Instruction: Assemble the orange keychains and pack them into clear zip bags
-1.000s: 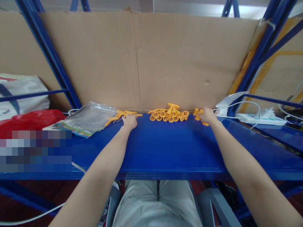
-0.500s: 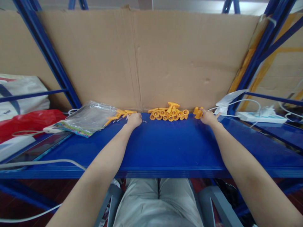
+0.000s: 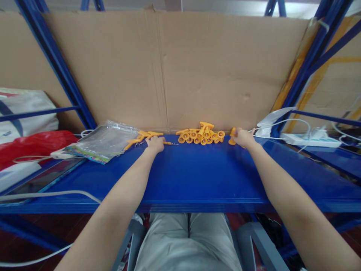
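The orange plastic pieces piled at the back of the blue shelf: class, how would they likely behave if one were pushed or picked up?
The orange plastic pieces look small and hollow, so probably light and stiff. Their round cup ends suggest that a loose one may roll. Pushing the heap would likely scatter it along the blue shelf.
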`<action>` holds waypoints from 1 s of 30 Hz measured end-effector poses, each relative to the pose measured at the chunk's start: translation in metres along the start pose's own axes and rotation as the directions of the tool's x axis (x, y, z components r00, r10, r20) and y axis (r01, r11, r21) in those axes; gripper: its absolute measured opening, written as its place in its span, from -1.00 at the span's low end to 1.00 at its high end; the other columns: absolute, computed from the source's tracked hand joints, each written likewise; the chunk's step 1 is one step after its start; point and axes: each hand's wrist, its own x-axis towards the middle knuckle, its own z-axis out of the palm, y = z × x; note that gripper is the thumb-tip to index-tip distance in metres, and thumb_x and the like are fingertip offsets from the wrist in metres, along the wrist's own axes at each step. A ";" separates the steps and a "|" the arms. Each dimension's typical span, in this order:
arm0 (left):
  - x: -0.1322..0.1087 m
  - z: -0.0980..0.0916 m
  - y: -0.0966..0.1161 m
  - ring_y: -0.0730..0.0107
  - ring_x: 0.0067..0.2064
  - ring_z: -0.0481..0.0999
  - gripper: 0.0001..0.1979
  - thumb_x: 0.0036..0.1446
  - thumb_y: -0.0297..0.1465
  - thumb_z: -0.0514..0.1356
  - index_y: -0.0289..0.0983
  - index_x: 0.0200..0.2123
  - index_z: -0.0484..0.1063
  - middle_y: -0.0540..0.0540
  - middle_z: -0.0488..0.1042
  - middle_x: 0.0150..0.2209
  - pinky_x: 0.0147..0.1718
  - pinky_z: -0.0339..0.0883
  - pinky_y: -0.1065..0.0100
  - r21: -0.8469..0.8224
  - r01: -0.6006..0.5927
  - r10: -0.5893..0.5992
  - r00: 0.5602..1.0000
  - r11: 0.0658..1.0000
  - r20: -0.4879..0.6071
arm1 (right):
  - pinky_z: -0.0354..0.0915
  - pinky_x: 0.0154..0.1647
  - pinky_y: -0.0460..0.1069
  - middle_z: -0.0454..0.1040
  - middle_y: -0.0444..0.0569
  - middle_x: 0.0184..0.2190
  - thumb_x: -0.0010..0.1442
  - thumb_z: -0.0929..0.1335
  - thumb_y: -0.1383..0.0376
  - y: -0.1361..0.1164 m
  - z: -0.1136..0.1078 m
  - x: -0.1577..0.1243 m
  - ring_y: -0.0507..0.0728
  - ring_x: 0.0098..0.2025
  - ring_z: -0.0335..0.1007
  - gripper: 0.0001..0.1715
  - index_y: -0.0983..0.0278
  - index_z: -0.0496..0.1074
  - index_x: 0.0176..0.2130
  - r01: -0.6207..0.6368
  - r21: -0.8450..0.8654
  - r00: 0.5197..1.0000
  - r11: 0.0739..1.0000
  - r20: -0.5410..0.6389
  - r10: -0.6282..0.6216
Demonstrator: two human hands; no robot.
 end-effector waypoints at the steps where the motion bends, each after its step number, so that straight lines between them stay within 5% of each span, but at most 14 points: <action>1: -0.001 -0.001 0.001 -0.07 0.24 0.33 -0.54 0.22 -0.46 0.00 -0.11 0.11 0.46 -0.28 0.41 0.18 0.19 0.13 -0.09 0.010 0.002 -0.002 1.000 1.000 0.008 | 0.05 0.22 0.39 0.56 0.22 -0.11 0.25 0.23 0.34 -0.002 -0.001 0.000 0.33 0.03 0.47 -0.66 0.35 0.41 -0.02 0.000 -0.001 1.000 1.000 0.026 0.000; 8: -0.006 -0.010 0.005 0.01 0.19 0.40 -0.53 0.22 -0.48 -0.01 -0.23 0.19 0.35 -0.37 0.41 0.15 0.11 0.28 0.11 0.022 -0.007 0.005 0.995 1.000 0.095 | 0.28 0.02 0.13 0.52 0.30 -0.09 0.20 0.36 0.22 -0.011 -0.005 -0.001 0.36 0.06 0.44 -0.60 0.42 0.44 -0.03 0.064 -0.006 0.965 0.998 0.256 -0.060; 14: -0.007 -0.011 0.006 0.07 0.09 0.48 -0.50 0.17 -0.55 0.00 -0.26 0.19 0.27 -0.34 0.44 0.04 0.03 0.34 0.20 -0.167 0.032 -0.046 0.996 0.985 -0.080 | 0.34 -0.16 0.03 0.57 0.19 -0.14 0.11 0.44 0.25 -0.020 -0.010 -0.003 0.29 -0.10 0.51 -0.62 0.34 0.46 -0.07 0.105 0.093 0.980 0.990 0.157 -0.119; 18: -0.011 -0.014 0.013 0.11 0.02 0.52 -0.57 0.22 -0.52 -0.03 -0.18 0.13 0.29 -0.26 0.41 0.00 -0.01 0.36 0.20 -0.272 -0.062 0.004 0.978 0.960 -0.209 | 0.34 -0.18 0.01 0.60 0.07 -0.17 0.09 0.43 0.29 -0.034 -0.013 -0.007 0.24 -0.16 0.53 -0.68 0.25 0.46 -0.11 0.246 0.133 0.965 0.960 0.060 -0.255; 26: -0.031 -0.018 0.045 0.14 -0.03 0.53 -0.61 0.26 -0.50 0.01 -0.18 0.13 0.29 -0.22 0.39 -0.02 -0.01 0.37 0.20 -0.273 -0.312 0.252 0.939 0.910 -0.234 | 0.36 0.01 0.11 0.59 0.11 -0.07 0.16 0.41 0.32 -0.071 -0.014 -0.023 0.26 -0.03 0.52 -0.74 0.27 0.52 -0.10 0.626 0.251 0.780 0.739 -0.177 -0.600; 30: -0.035 -0.018 0.050 0.15 -0.03 0.53 -0.63 0.26 -0.51 0.02 -0.20 0.12 0.30 -0.21 0.39 -0.02 -0.01 0.37 0.21 -0.260 -0.352 0.293 0.926 0.899 -0.239 | 0.36 0.01 0.14 0.59 0.15 -0.10 0.19 0.40 0.31 -0.079 -0.012 -0.028 0.28 -0.03 0.52 -0.72 0.32 0.52 -0.08 0.660 0.248 0.751 0.709 -0.195 -0.631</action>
